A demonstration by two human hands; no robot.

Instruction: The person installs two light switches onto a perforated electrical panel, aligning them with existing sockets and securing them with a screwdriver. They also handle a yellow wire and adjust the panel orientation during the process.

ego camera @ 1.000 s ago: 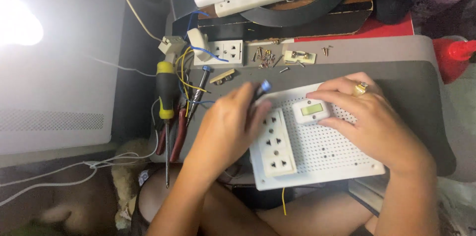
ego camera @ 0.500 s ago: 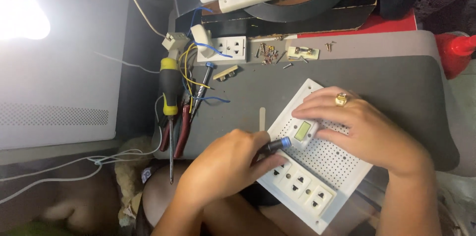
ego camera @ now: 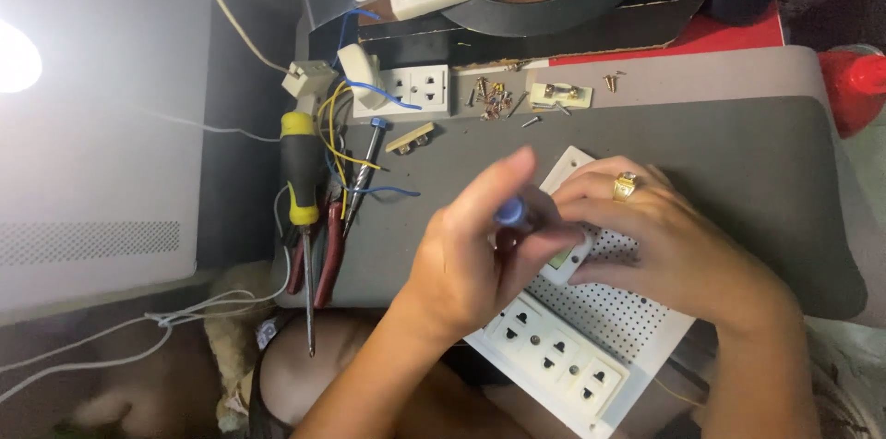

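At the far left of the grey mat point(ego camera: 738, 171) lie a yellow-and-black screwdriver point(ego camera: 300, 180), red-handled pliers point(ego camera: 328, 254) and a tangle of coloured wires point(ego camera: 346, 139), with a loose white socket point(ego camera: 411, 90) and scattered screws point(ego camera: 494, 96) just beyond them. Your left hand point(ego camera: 466, 259) is curled around a blue-capped tool point(ego camera: 510, 212), its tip hidden against the white perforated panel point(ego camera: 600, 310), which sits tilted over the mat's near edge with its socket strip point(ego camera: 549, 356) toward you. Your right hand point(ego camera: 660, 240), wearing a ring point(ego camera: 626, 186), lies fingers-together on the panel, pinching its small switch module point(ego camera: 565, 259).

Grey mat point(ego camera: 757, 162): white socket panel point(ego camera: 591, 347); yellow-handled screwdriver point(ego camera: 300, 180); loose screws point(ego camera: 494, 97); red pliers point(ego camera: 328, 254).
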